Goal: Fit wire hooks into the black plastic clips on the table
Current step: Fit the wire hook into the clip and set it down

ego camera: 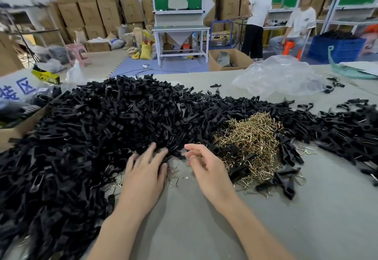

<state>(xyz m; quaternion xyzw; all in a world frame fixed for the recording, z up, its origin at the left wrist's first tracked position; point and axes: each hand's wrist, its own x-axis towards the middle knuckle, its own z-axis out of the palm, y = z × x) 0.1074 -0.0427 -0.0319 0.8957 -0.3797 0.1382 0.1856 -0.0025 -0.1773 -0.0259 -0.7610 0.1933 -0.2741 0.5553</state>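
Bright, even, diffuse indoor light, seemingly from overhead. Only faint, soft shadows on the table [306, 208] beside the forearms. Mild sheen on the clear plastic bag [276, 75], small glints across the brassy wire hooks [251, 137]. Deep, detail-poor darkness in the black clips [102, 120], smeared by blur toward the lower left. Slight motion blur on the left hand [143, 174], most at the fingers [152, 148]. Strong wide-angle bending at the edges, with shelving uprights [336, 0] leaning inward. Distant cardboard boxes [86, 0] soft.

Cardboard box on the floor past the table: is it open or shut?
Open. The cardboard box has its top flaps folded out, and dark things show inside it.
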